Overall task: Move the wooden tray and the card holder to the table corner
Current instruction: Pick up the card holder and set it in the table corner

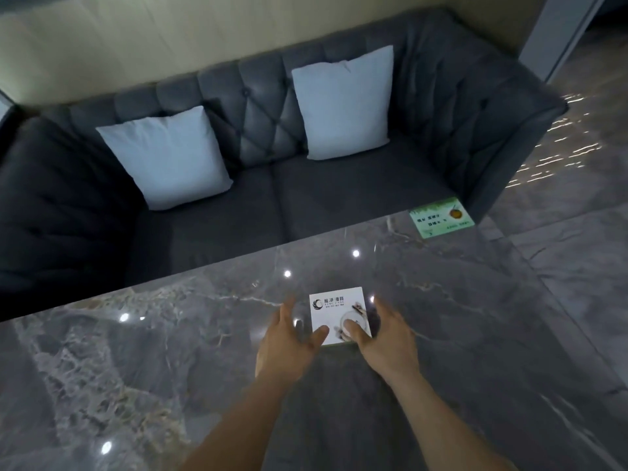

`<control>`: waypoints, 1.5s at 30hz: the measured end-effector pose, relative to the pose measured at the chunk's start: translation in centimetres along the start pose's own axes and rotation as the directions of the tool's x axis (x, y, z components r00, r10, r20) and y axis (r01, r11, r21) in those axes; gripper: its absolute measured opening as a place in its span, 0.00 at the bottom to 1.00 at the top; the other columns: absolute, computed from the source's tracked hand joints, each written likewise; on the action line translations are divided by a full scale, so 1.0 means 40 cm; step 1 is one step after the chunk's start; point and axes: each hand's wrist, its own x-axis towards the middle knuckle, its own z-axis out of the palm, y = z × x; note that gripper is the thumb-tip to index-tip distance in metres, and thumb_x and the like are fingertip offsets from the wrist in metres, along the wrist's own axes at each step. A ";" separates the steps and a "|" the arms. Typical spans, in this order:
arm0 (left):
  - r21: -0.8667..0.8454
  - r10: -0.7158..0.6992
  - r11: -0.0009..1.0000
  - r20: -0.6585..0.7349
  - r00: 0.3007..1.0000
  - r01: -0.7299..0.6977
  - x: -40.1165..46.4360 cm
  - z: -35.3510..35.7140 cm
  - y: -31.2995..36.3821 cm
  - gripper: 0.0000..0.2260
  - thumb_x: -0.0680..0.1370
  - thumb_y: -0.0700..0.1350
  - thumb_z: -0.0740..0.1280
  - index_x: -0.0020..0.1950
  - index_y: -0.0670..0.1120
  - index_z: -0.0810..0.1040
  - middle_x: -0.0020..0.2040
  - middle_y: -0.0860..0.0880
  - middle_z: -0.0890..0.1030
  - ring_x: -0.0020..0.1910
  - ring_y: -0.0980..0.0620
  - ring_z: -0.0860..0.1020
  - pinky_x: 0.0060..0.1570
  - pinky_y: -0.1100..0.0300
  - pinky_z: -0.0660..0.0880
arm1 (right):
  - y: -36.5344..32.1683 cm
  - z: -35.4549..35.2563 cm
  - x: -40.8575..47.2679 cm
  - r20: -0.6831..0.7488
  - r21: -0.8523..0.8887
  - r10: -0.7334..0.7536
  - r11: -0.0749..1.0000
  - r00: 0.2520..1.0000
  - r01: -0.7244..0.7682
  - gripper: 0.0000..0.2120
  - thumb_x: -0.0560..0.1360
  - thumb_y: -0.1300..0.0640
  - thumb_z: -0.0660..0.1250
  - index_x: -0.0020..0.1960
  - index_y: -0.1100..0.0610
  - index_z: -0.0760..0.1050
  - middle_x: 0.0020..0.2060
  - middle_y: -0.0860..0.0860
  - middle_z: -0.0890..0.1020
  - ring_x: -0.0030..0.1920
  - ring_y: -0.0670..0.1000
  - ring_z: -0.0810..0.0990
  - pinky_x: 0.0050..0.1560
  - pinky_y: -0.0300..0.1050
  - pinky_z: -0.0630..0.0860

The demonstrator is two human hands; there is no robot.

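Note:
A square tray (334, 309) with a white top and a dark printed logo sits on the grey marble table (458, 300), a little right of centre. A small clear round dish (353, 321) stands on its near right part. My left hand (289, 338) is at the tray's left side, fingers spread, its thumb tip at the near left corner. My right hand (387, 334) flanks the right side, its thumb lying on the round dish. A green printed card holder (441, 217) is at the table's far right corner. The tray's sides are hidden.
A dark grey tufted sofa (339, 198) stands right behind the table's far edge, with two pale pillows (166, 158) (343, 103). The grey tiled floor (577, 249) lies to the right of the table.

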 end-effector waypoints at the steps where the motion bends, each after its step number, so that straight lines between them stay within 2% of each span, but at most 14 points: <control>1: -0.031 -0.030 0.999 0.004 1.000 0.030 0.011 0.014 0.000 0.38 0.73 0.60 0.71 0.78 0.55 0.57 0.75 0.52 0.69 0.66 0.46 0.75 0.57 0.51 0.74 | 0.001 0.010 0.008 0.000 0.022 0.015 1.000 1.000 -0.015 0.37 0.69 0.33 0.70 0.73 0.49 0.71 0.65 0.51 0.80 0.64 0.56 0.80 0.61 0.59 0.79; 4: -0.104 -0.132 0.986 0.009 0.991 0.132 0.038 0.051 -0.004 0.35 0.74 0.57 0.72 0.76 0.51 0.61 0.70 0.49 0.75 0.64 0.46 0.77 0.62 0.47 0.74 | -0.006 0.030 0.020 -0.017 0.078 0.059 0.995 0.998 -0.058 0.31 0.65 0.33 0.68 0.63 0.45 0.76 0.55 0.46 0.84 0.55 0.52 0.83 0.55 0.56 0.82; 8: -0.161 -0.222 0.961 0.033 0.975 0.224 0.060 0.096 -0.007 0.30 0.73 0.54 0.74 0.72 0.50 0.67 0.62 0.50 0.82 0.59 0.48 0.81 0.59 0.51 0.76 | -0.013 0.047 0.035 -0.041 0.101 0.123 0.988 0.992 -0.119 0.18 0.68 0.45 0.75 0.56 0.46 0.81 0.50 0.46 0.86 0.50 0.52 0.84 0.53 0.55 0.82; 12: -0.168 -0.224 0.959 0.041 0.974 0.227 0.060 0.112 -0.007 0.23 0.75 0.50 0.74 0.68 0.49 0.74 0.58 0.51 0.84 0.55 0.50 0.82 0.50 0.58 0.72 | -0.013 0.061 0.037 -0.057 0.168 0.154 0.975 0.986 -0.143 0.19 0.67 0.48 0.77 0.58 0.47 0.81 0.52 0.46 0.85 0.52 0.52 0.84 0.55 0.56 0.82; 16: -0.179 -0.230 0.957 0.023 0.973 0.230 0.054 0.102 -0.018 0.21 0.74 0.49 0.75 0.65 0.50 0.76 0.56 0.52 0.84 0.54 0.51 0.82 0.51 0.58 0.74 | -0.017 0.069 0.032 -0.061 0.210 0.150 0.968 0.987 -0.135 0.19 0.66 0.50 0.78 0.56 0.48 0.82 0.51 0.46 0.85 0.52 0.52 0.84 0.55 0.55 0.82; 19: -0.191 -0.228 0.956 0.002 0.974 0.225 0.046 0.078 -0.035 0.21 0.72 0.50 0.76 0.63 0.51 0.76 0.50 0.57 0.82 0.50 0.53 0.81 0.50 0.57 0.75 | -0.029 0.081 0.014 -0.051 0.243 0.135 0.963 0.990 -0.119 0.20 0.64 0.48 0.76 0.55 0.47 0.82 0.49 0.44 0.86 0.51 0.50 0.84 0.54 0.55 0.83; 22: -0.205 -0.227 0.954 -0.020 0.974 0.219 0.027 0.040 -0.053 0.21 0.72 0.50 0.77 0.62 0.52 0.76 0.49 0.57 0.81 0.48 0.55 0.80 0.48 0.57 0.75 | -0.051 0.100 -0.007 -0.046 0.271 0.092 0.959 0.995 -0.076 0.21 0.61 0.45 0.73 0.54 0.46 0.81 0.47 0.44 0.86 0.49 0.47 0.85 0.52 0.54 0.84; 28: -0.290 -0.203 0.942 -0.098 0.974 0.167 -0.028 -0.068 -0.097 0.23 0.70 0.49 0.78 0.62 0.51 0.76 0.48 0.57 0.82 0.44 0.57 0.81 0.47 0.56 0.77 | -0.121 0.119 -0.060 -0.034 0.309 -0.023 0.951 0.999 0.033 0.16 0.67 0.50 0.78 0.54 0.45 0.81 0.49 0.43 0.85 0.50 0.47 0.84 0.54 0.54 0.83; 32: -0.345 -0.195 0.929 -0.156 0.968 0.132 -0.078 -0.163 -0.142 0.23 0.69 0.51 0.79 0.61 0.53 0.75 0.53 0.55 0.83 0.46 0.57 0.82 0.51 0.50 0.81 | -0.187 0.137 -0.114 0.001 0.324 -0.138 0.937 0.990 0.130 0.16 0.70 0.54 0.80 0.54 0.44 0.80 0.47 0.39 0.82 0.47 0.41 0.82 0.51 0.45 0.81; 35: -0.375 -0.182 0.922 -0.204 0.962 0.094 -0.123 -0.236 -0.186 0.23 0.69 0.50 0.79 0.62 0.53 0.75 0.53 0.55 0.83 0.46 0.58 0.82 0.47 0.55 0.80 | -0.250 0.160 -0.164 0.004 0.330 -0.222 0.921 0.975 0.209 0.16 0.70 0.55 0.80 0.56 0.48 0.81 0.48 0.40 0.84 0.47 0.42 0.82 0.47 0.39 0.78; 38: -0.392 -0.175 0.917 -0.252 0.952 0.065 -0.173 -0.312 -0.230 0.24 0.70 0.49 0.79 0.63 0.54 0.74 0.51 0.57 0.83 0.47 0.59 0.82 0.45 0.59 0.77 | -0.318 0.187 -0.222 0.012 0.311 -0.280 0.913 0.960 0.262 0.15 0.71 0.55 0.80 0.55 0.48 0.81 0.48 0.42 0.84 0.48 0.43 0.82 0.48 0.40 0.78; 41: -0.422 -0.176 0.905 -0.284 0.943 0.042 -0.220 -0.382 -0.281 0.24 0.70 0.49 0.79 0.63 0.55 0.74 0.50 0.58 0.83 0.47 0.58 0.82 0.49 0.54 0.80 | -0.381 0.219 -0.276 0.008 0.302 -0.325 0.902 0.946 0.307 0.15 0.70 0.56 0.80 0.53 0.47 0.81 0.48 0.44 0.85 0.47 0.44 0.83 0.49 0.45 0.82; 45: -0.475 -0.183 0.880 -0.313 0.932 0.013 -0.282 -0.465 -0.359 0.24 0.70 0.50 0.79 0.62 0.55 0.75 0.51 0.56 0.84 0.46 0.57 0.82 0.49 0.52 0.81 | -0.462 0.267 -0.360 0.014 0.279 -0.377 0.891 0.926 0.359 0.16 0.71 0.58 0.80 0.56 0.50 0.82 0.48 0.45 0.85 0.46 0.43 0.84 0.45 0.39 0.79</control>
